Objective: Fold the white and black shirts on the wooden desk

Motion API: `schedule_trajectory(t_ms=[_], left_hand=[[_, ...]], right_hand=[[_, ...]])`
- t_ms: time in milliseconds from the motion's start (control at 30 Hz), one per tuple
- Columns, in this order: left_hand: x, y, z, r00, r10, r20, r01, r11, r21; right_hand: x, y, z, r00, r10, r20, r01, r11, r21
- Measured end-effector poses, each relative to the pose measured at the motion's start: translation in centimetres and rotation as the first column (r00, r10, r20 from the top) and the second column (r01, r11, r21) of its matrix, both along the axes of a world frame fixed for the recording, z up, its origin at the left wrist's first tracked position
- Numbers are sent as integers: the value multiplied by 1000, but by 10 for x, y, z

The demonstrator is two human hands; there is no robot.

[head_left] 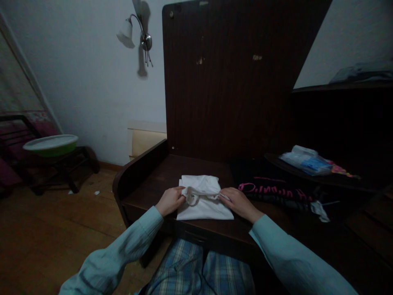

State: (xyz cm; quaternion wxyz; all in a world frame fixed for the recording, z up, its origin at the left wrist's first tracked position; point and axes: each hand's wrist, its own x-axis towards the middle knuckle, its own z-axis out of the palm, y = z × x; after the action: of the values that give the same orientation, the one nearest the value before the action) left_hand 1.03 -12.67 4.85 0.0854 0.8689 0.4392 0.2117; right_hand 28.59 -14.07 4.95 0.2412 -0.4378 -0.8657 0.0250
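Note:
A white cloth garment, partly folded into a rough rectangle, lies on the dark wooden dresser top near its front edge. Across its middle a bunched strip of the fabric is raised between my two hands. My left hand pinches the strip's left end, next to a small loop of cloth. At the right end my right hand grips the same fabric between thumb and fingers. The garment's exact kind cannot be made out.
Dark clothing with pink lettering lies to the right. Plastic packets rest on a shelf beyond it. A tall dark panel stands behind the dresser. Left, a green basin sits on a dark chair; a lamp hangs on the wall.

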Motion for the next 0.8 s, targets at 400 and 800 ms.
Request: schedule_trajectory(t_ms=[400, 800], left_hand=[[-22, -33, -4, 988, -153, 2, 153, 988, 20], [4, -27, 5, 969, -138, 205, 121, 988, 97]], right_hand=[[15, -27, -13, 986, -34, -161, 6, 985, -170], [-1, -22, 2, 988, 52, -148, -70, 990, -122]])
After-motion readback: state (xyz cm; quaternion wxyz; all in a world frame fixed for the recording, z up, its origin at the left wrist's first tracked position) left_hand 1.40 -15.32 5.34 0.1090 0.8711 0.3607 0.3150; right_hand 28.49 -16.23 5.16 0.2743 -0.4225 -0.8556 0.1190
